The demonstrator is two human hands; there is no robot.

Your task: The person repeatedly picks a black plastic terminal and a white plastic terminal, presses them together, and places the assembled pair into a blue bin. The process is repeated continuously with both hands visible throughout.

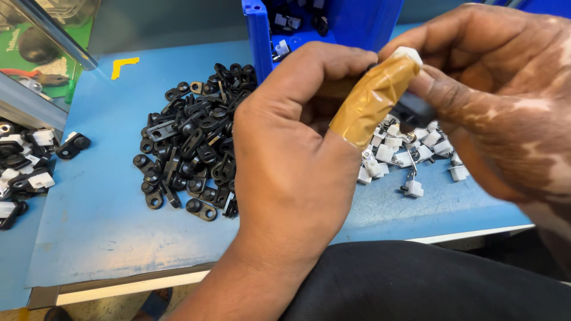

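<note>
While both hands (pixel 380 113) pinch, blue bin (pixel 259 35) (open) holds clips (pixel 288 22).

Small white plastic piece (pixel 408 54) pinched between both hands' fingertips

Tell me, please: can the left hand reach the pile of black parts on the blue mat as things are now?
Probably yes. The pile of black parts lies uncovered on the blue mat, just beside the left hand. But this hand, together with the right hand, is busy pinching a small white piece.
</note>
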